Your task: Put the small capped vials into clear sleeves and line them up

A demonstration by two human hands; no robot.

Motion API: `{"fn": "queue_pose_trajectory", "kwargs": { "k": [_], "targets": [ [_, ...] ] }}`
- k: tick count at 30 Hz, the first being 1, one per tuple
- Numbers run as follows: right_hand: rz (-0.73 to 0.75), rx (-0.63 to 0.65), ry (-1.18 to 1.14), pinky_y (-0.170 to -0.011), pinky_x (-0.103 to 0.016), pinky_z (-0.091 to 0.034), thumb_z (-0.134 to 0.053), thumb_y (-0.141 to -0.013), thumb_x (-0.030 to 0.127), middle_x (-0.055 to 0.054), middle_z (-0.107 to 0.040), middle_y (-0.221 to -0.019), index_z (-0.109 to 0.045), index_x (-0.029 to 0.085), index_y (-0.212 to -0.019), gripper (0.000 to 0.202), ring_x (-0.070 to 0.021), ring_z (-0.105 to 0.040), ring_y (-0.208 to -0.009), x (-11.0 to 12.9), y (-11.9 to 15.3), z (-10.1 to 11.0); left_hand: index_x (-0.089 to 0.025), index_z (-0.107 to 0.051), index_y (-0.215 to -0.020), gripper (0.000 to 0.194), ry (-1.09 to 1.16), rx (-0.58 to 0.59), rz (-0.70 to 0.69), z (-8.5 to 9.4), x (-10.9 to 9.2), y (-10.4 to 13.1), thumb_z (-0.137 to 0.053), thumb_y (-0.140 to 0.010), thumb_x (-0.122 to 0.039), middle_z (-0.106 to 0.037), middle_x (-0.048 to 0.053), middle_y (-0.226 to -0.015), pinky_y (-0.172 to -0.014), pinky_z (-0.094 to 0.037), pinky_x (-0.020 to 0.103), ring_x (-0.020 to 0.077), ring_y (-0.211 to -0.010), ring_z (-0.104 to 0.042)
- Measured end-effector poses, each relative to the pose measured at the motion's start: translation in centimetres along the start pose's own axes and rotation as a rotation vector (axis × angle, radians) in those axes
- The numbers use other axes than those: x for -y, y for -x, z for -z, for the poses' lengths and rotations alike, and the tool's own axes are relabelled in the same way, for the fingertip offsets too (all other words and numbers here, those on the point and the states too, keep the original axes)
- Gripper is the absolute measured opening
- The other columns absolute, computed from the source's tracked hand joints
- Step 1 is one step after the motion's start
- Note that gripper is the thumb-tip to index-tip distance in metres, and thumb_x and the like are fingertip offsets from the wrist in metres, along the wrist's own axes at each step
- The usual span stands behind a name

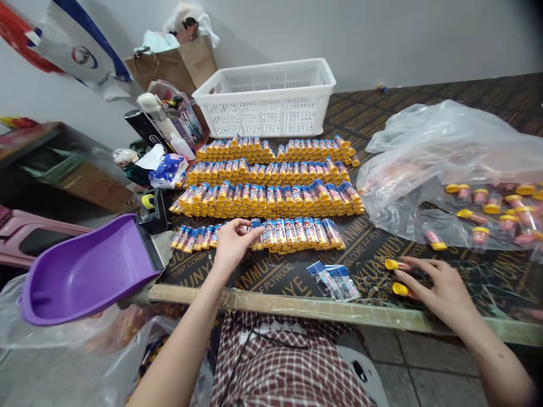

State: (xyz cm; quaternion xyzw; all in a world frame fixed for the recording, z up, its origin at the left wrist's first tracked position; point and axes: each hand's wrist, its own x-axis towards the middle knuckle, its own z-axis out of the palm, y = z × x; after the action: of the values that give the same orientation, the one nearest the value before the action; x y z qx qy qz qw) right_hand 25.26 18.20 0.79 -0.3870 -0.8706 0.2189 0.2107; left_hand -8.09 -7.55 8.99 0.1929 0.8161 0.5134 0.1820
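Observation:
Rows of small labelled tubes [271,195] with yellow caps and blue tops lie stacked across the dark table. My left hand [235,243] is at the front row [297,232], its thumb and fingers closed around one tube there. On the right, my right hand [439,285] reaches over two yellow-capped tubes; its thumb and forefinger are around the upper tube [392,264], and the lower tube [401,290] lies beneath the thumb. Between the hands is a small pile of flat blue-and-clear labels [335,281].
Behind the rows stands a white plastic basket [265,107]. A clear plastic bag [445,147] with loose yellow-capped tubes [479,237] spreads over the right. At the left are a purple dustpan [91,271], a tape dispenser [155,209] and a tissue pack [167,169]. A wooden edge [292,302] runs along the front.

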Motion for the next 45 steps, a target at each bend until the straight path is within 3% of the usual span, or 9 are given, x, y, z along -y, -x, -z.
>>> {"fn": "queue_pose_trajectory", "kwargs": {
  "k": [6,12,14,18,22,27,31,39,45],
  "targets": [
    [-0.052,0.185,-0.035,-0.053,-0.031,-0.044,-0.052,-0.076,0.066,-0.005,-0.061,-0.07,-0.067,0.02,-0.083,0.049,-0.0172,-0.054,-0.057,2.1,1.6,-1.2,-0.016,-0.067,-0.084,0.041,-0.46,-0.049,-0.146,-0.3,1.2,-3.1,-0.072,-0.062,-0.051,-0.059,-0.001,-0.057,-0.058,-0.039,0.025,0.0164,-0.058,-0.058],
    [0.011,0.151,-0.007,-0.061,-0.031,-0.046,-0.059,-0.074,0.06,-0.005,-0.061,-0.074,-0.067,0.02,-0.085,0.042,-0.0196,-0.057,-0.066,3.9,1.7,-1.5,-0.017,-0.066,-0.08,0.033,-0.405,-0.242,-0.321,-1.9,-0.5,0.1,-0.061,-0.077,-0.05,-0.054,-0.003,-0.052,-0.055,-0.035,0.024,0.0128,-0.051,-0.051],
    [0.044,0.126,0.001,-0.068,-0.033,-0.047,-0.063,-0.073,0.057,-0.007,-0.063,-0.08,-0.067,0.02,-0.087,0.04,-0.022,-0.059,-0.075,4.1,1.6,-1.4,-0.018,-0.065,-0.072,0.03,-0.325,-0.139,-0.378,-3.5,-0.7,2.4,-0.057,-0.081,-0.045,-0.055,-0.003,-0.053,-0.055,-0.036,0.023,0.0116,-0.05,-0.05],
    [0.117,0.134,0.037,-0.071,-0.035,-0.046,-0.067,-0.074,0.048,-0.006,-0.066,-0.082,-0.066,0.021,-0.089,0.031,-0.023,-0.057,-0.078,4.6,1.2,-1.6,-0.019,-0.066,-0.081,0.019,-0.403,0.344,-0.359,-8.2,0.4,5.9,-0.06,-0.081,-0.037,-0.067,0.003,-0.075,-0.064,-0.041,0.025,0.0158,-0.067,-0.06],
    [0.128,0.116,0.004,-0.068,-0.036,-0.047,-0.062,-0.079,0.046,-0.005,-0.065,-0.078,-0.064,0.022,-0.101,0.032,-0.0226,-0.056,-0.074,4.7,1.0,-1.8,-0.02,-0.063,-0.092,0.02,-0.66,0.358,-0.259,-11.0,1.6,6.5,-0.063,-0.08,-0.036,-0.066,0.005,-0.087,-0.067,-0.041,0.028,0.0204,-0.078,-0.062],
    [0.045,0.021,-0.063,-0.071,-0.034,-0.047,-0.055,-0.085,0.045,-0.004,-0.061,-0.084,-0.047,0.022,-0.13,0.052,-0.019,-0.056,-0.071,5.8,1.6,-1.3,-0.021,-0.062,-0.079,0.011,-0.707,0.375,-0.235,-10.8,1.6,6.3,-0.056,-0.085,-0.029,-0.064,0.003,-0.085,-0.068,-0.039,0.026,0.0177,-0.078,-0.062],
    [0.013,-0.026,-0.15,-0.066,-0.029,-0.047,-0.05,-0.088,0.041,-0.003,-0.059,-0.086,-0.038,0.023,-0.137,0.054,-0.0152,-0.055,-0.066,7.8,2.1,-0.5,-0.02,-0.06,-0.088,0.011,-0.68,0.349,-0.24,-10.6,1.7,6.5,-0.057,-0.084,-0.03,-0.064,0.004,-0.087,-0.068,-0.039,0.027,0.0188,-0.079,-0.061],
    [-0.038,-0.066,-0.271,-0.071,-0.03,-0.049,-0.047,-0.09,0.039,-0.003,-0.061,-0.096,-0.048,0.024,-0.128,0.041,-0.0142,-0.058,-0.072,8.6,3.0,0.1,-0.02,-0.06,-0.075,0.006,-0.559,0.308,-0.269,-10.3,2.2,6.6,-0.059,-0.08,-0.022,-0.06,0.002,-0.079,-0.066,-0.039,0.027,0.0165,-0.072,-0.057],
    [-0.062,-0.076,-0.445,-0.07,-0.03,-0.052,-0.056,-0.087,0.035,-0.007,-0.063,-0.106,-0.058,0.022,-0.109,0.026,-0.0185,-0.062,-0.089,9.6,3.8,0.0,-0.019,-0.056,-0.074,0.011,-0.09,0.341,-0.152,-10.2,1.9,7.1,-0.066,-0.069,-0.019,-0.057,-0.003,-0.066,-0.06,-0.041,0.023,0.0125,-0.061,-0.053]
  ]
}}
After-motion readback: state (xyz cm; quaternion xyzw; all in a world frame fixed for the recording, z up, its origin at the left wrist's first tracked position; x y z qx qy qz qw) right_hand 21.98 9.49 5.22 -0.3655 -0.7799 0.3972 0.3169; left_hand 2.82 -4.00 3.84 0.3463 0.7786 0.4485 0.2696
